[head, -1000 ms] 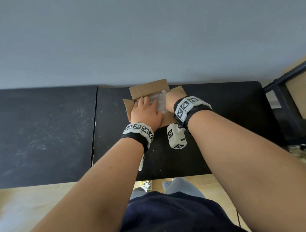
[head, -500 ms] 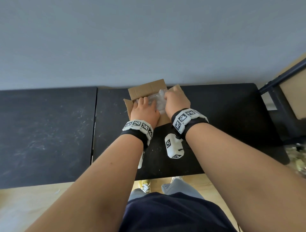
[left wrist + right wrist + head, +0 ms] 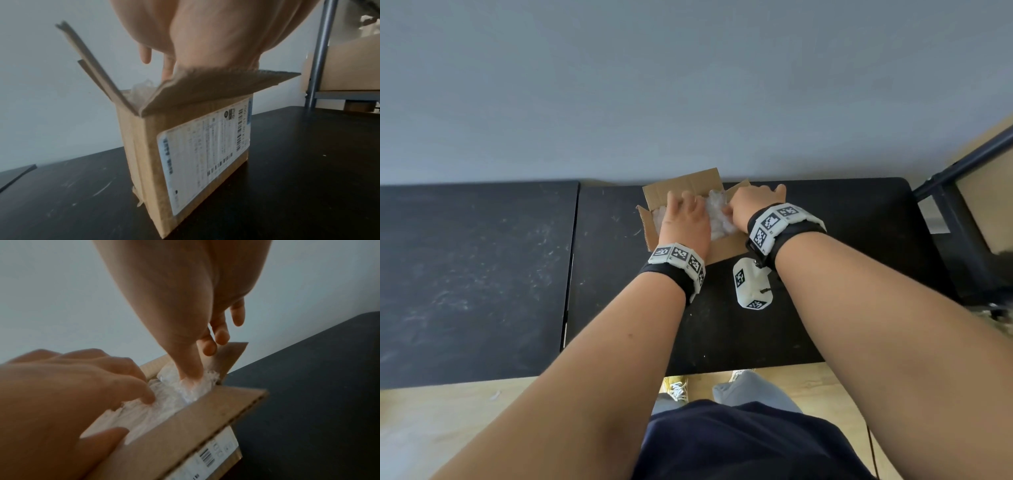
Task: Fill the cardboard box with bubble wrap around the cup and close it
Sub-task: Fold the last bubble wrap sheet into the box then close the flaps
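Observation:
The cardboard box [image 3: 685, 188] stands upright on the black table with its flaps up; a shipping label shows on its side [image 3: 203, 146]. White bubble wrap [image 3: 717, 216] fills its top, and the cup is hidden beneath it. My left hand [image 3: 683, 219] reaches in from the near side, its palm on the near flap [image 3: 216, 84], and its bent fingers [image 3: 144, 394] push the bubble wrap [image 3: 164, 402] down. My right hand [image 3: 751, 205] is at the right edge. Its thumb [image 3: 191, 374] digs into the wrap while its fingers hang loose by the right flap [image 3: 234, 356].
A white sensor module [image 3: 751, 284] hangs below my right wrist, just in front of the box. A second black table [image 3: 465, 274] adjoins on the left with a narrow gap. A metal shelf post [image 3: 320, 48] with another carton stands at the right. The wall is close behind.
My left hand has slid deeper into the box over the wrap. My right hand has shifted to the right flap with its thumb pushed into the wrap.

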Demonstrator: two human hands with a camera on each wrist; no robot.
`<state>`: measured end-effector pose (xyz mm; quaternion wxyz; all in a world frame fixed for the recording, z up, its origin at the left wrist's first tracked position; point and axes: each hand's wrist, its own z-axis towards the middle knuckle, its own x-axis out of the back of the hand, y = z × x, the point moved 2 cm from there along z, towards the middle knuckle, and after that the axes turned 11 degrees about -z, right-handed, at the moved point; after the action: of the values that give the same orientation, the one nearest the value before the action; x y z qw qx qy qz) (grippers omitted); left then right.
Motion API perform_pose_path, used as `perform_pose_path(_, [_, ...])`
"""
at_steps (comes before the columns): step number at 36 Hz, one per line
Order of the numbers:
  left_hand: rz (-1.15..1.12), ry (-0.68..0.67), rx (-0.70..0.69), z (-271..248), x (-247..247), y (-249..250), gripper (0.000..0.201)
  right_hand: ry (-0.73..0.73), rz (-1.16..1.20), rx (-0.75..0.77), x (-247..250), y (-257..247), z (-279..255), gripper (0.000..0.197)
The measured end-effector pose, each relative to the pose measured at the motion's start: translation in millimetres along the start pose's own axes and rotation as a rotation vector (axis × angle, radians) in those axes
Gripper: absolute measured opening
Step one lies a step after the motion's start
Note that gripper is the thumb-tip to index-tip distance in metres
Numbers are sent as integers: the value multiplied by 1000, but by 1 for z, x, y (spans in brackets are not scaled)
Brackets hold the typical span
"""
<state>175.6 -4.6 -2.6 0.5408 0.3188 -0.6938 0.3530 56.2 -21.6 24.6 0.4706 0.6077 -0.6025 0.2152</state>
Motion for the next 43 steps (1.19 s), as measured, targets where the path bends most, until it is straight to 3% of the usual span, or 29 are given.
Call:
perform_pose_path(9, [98, -46, -30, 7, 5, 10, 41, 92, -37, 108, -4, -1, 17, 16])
perform_pose_path(19, [-64, -6, 52, 10, 6, 10, 32, 151, -44, 192, -25, -4, 30, 28])
perform_pose_path(24, [-102, 18, 83, 11, 2, 10, 28, 277, -78, 224, -29, 1, 19, 20])
perform_pose_path(29, [-182, 36, 133, 13, -3, 7, 30, 396, 32, 281, -31, 8, 9, 14])
perform_pose_path(33, [-232, 43, 142, 13, -9, 3, 34, 482, 111, 364, -22, 16, 8, 23])
perform_pose_path(36, [-274, 60, 147, 12, -11, 2, 40, 417, -18, 406, -18, 15, 11, 29])
perform_pose_path(43, [-421, 80, 159, 10, -18, 2, 43, 237, -117, 287, -18, 3, 19, 28])
